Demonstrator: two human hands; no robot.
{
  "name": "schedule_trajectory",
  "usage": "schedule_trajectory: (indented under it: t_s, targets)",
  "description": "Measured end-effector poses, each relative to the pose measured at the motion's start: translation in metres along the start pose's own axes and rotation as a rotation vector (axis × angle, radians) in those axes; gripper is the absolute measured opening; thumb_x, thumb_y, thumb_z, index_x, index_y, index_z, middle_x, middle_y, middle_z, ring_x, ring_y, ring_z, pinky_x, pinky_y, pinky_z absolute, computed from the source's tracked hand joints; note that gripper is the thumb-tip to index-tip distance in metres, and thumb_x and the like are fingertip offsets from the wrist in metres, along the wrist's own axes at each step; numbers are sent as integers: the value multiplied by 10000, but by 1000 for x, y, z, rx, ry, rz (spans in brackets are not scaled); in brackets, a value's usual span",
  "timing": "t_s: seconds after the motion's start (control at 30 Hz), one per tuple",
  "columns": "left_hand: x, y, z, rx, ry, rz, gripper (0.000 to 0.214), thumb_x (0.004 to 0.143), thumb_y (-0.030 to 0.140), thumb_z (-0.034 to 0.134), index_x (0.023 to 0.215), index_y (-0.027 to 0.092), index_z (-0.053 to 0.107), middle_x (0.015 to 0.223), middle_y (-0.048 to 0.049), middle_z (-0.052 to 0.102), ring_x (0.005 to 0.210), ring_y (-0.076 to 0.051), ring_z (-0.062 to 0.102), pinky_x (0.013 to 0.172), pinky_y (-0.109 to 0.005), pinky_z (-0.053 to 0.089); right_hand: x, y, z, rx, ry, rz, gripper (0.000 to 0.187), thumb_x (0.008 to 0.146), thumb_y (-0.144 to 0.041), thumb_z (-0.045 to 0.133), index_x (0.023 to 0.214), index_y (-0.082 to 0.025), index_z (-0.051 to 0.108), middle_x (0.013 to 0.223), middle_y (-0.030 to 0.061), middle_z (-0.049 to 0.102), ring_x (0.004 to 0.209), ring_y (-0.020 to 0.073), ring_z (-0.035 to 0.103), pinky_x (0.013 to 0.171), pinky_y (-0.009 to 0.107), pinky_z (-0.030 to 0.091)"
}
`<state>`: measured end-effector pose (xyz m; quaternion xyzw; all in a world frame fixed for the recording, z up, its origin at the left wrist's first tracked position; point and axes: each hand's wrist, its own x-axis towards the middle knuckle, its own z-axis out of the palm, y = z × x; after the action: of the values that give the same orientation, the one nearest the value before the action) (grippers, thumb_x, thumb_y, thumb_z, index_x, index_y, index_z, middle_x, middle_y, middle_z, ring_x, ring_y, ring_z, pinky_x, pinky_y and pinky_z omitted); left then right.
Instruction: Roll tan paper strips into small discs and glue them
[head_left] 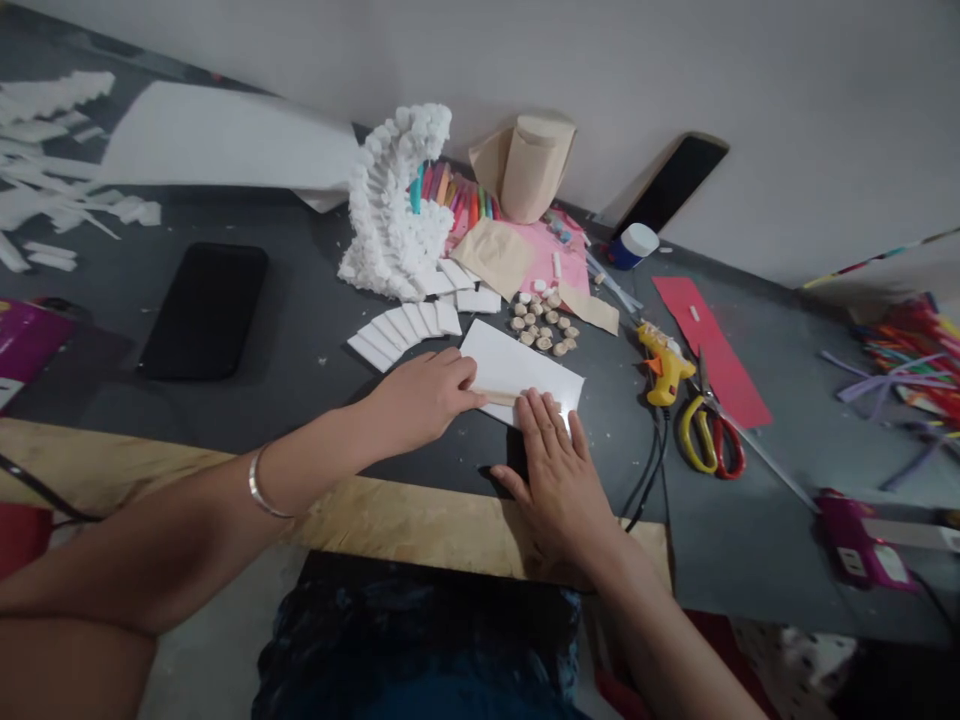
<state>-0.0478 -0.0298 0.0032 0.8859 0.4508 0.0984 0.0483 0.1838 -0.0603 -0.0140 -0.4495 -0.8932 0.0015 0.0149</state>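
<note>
A white rectangular card (517,365) lies on the dark grey table (315,330), with a thin tan strip (495,396) along its near edge. My left hand (421,396) rests at the card's left end, fingers curled and fingertips pressing on the strip. My right hand (555,470) lies flat, fingers stretched out together, pressing down on the card's near right part. A silver bangle (262,487) is on my left wrist.
Small white card pieces (405,330) fan out beside a white foam sculpture (394,205). Small round wooden pieces (544,325), a yellow glue gun (664,362), scissors (709,435), red paper (709,345), a black phone (204,310) and a tan paper roll (534,165) lie around.
</note>
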Motion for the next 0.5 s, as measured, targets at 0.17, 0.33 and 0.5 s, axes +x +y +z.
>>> schedule_trajectory:
  t_s: [0.17,0.33,0.5]
  targets:
    - [-4,-8,-14,-7,-4,-100,262,867,114,472,794,185,714,771,-77,579,763,-218,529,613,-337,392,0,-1,-1,-20,-21,8,834,949,-566,330,1551,-127,-45,1589,149,199,1477,309,144,1180,534,185]
    - [-1,-3,-11,-42,195,-59,279,904,125,412,901,161,689,907,-91,632,900,-229,551,743,-355,447,-2,-1,0,-7,-23,6,823,951,-572,317,1553,-132,-30,1588,158,202,1476,318,143,1170,543,193]
    - [8,8,12,-64,129,135,238,941,169,448,1063,153,652,968,-89,652,953,-215,550,820,-344,463,0,-2,0,-6,-13,12,810,948,-567,341,1552,-102,66,1582,164,216,1474,314,158,1173,524,178]
